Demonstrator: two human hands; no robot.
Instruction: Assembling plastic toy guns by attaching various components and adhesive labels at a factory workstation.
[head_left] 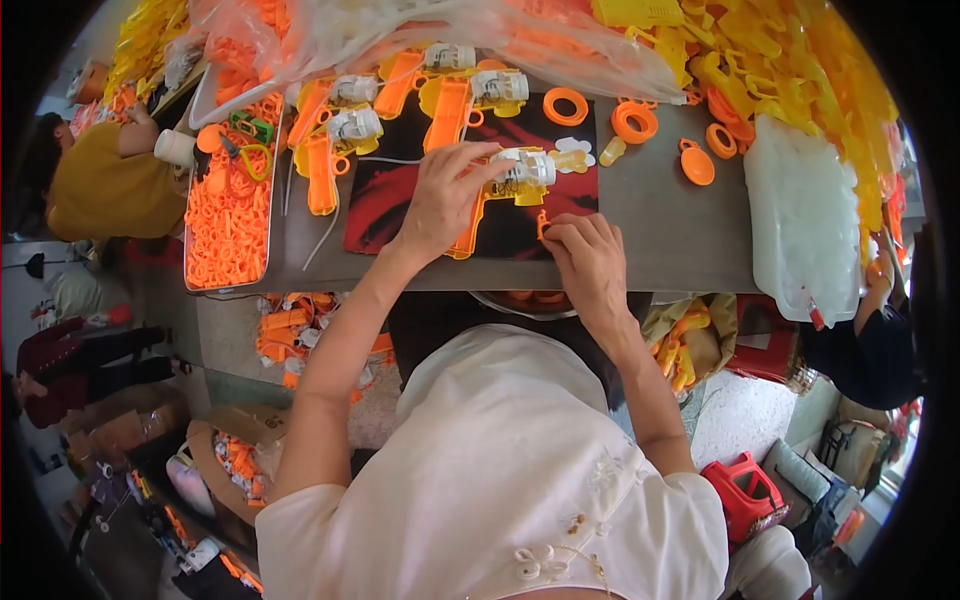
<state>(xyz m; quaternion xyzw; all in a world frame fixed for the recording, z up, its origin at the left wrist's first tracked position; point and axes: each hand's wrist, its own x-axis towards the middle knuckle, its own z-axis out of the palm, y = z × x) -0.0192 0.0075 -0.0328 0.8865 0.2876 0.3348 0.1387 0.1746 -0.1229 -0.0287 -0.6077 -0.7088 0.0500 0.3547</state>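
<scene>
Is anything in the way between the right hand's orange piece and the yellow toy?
Nothing visible. The right hand holds the small orange piece just nearer the person than the yellow toy; the left hand lies over the toy's left part, clear of that gap.

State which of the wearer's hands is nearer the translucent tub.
Right. The right hand is left of the translucent tub, pinching a small orange piece; the left hand is farther left, touching the toy gun.

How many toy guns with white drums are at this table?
5: one toy gun in the left hand; to its left, a front one and another behind it; farther back, a rearmost one and one right of it. Clear plastic may hide more.
</scene>
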